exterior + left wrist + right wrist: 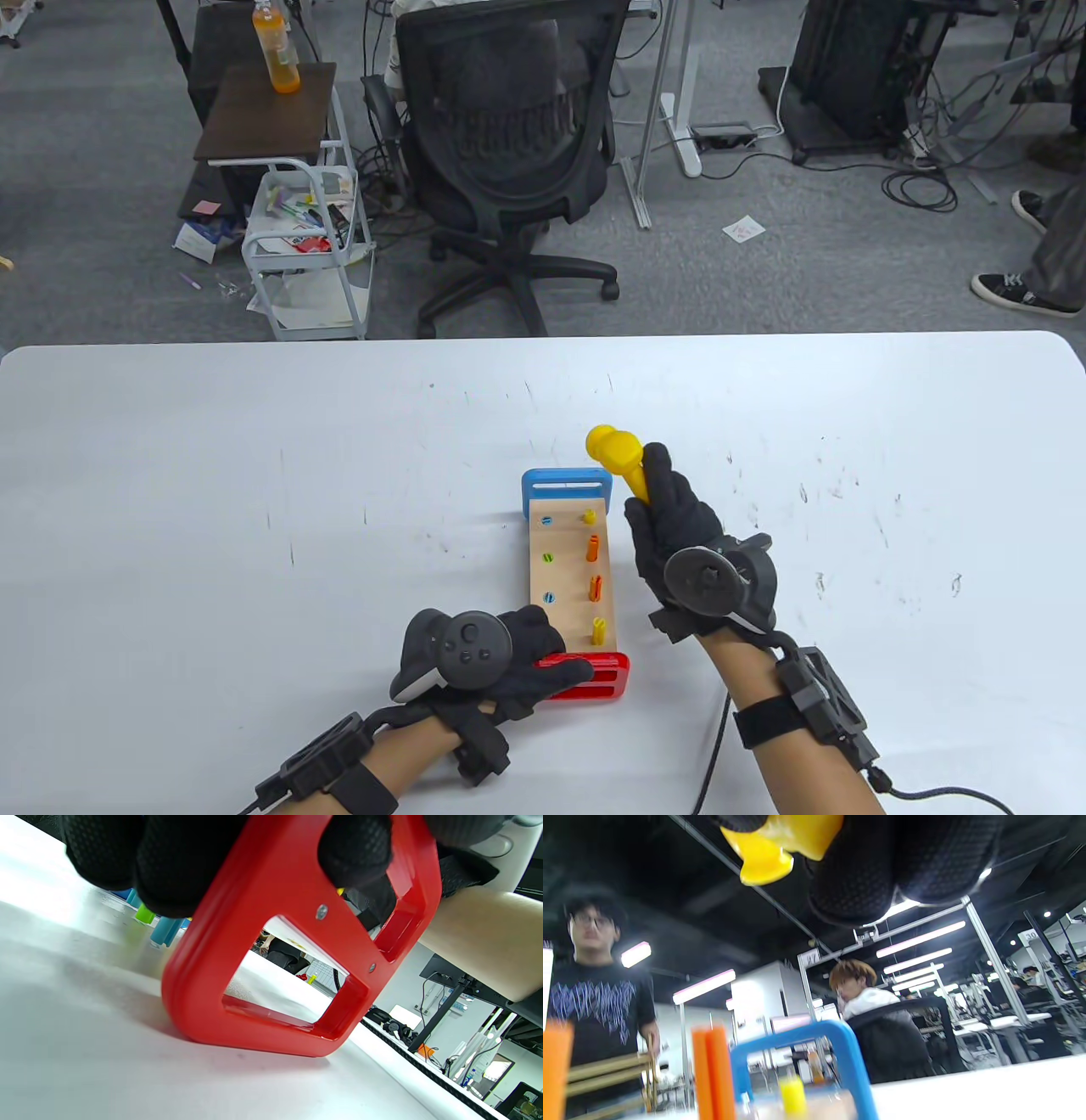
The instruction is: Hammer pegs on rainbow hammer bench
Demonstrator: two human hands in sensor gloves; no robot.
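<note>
Near the tabletop's front edge: right hand [670,518] gripping light, rigid yellow hammer [617,454] by its handle, left hand [517,662] clamping hammer bench [570,586] by its stiff red end [297,955], pegs [592,548] probably snug.

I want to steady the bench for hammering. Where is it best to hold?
Hold the red end frame, reaching from the near side, as the left hand does. Its open slot gives fingers purchase, and it lies clear of the raised pegs.
</note>
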